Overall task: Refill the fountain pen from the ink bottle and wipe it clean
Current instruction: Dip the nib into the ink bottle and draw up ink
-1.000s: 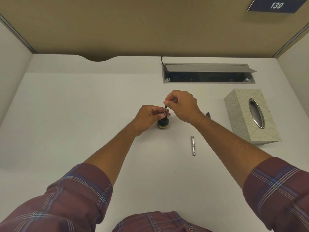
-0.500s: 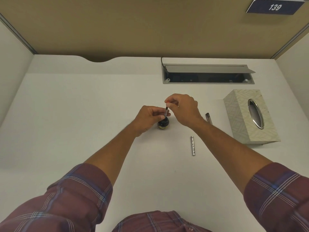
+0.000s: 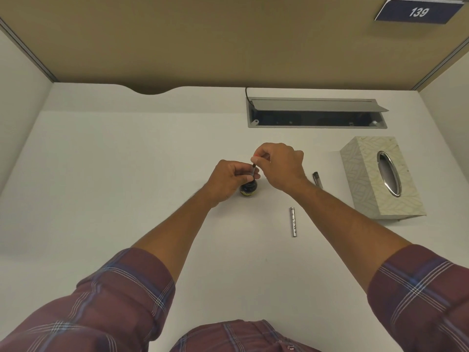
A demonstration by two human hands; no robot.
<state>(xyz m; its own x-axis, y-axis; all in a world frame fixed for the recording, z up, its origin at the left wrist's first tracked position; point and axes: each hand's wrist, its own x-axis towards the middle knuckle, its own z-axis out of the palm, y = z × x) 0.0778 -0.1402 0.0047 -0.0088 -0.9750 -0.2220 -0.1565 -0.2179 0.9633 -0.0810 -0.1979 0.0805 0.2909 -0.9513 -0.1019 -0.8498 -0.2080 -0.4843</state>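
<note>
A small dark ink bottle [image 3: 248, 189] with a yellowish label stands on the white desk [image 3: 127, 174], mid-centre. My left hand [image 3: 228, 180] wraps around its left side and grips it. My right hand [image 3: 279, 166] pinches the top of a thin dark pen section [image 3: 253, 171], which stands upright with its lower end in the bottle's mouth. A silver pen barrel [image 3: 293, 221] lies on the desk to the lower right. Another dark pen part [image 3: 317, 179] lies right of my right wrist.
A patterned tissue box [image 3: 380, 179] with an oval metal slot stands at the right. A grey cable hatch [image 3: 314, 113] is open at the back. Partition walls close off the desk at the back and on both sides.
Both hands stay at the bottle; my right fingers have shifted slightly on the top of the pen section. The view has drifted a little.
</note>
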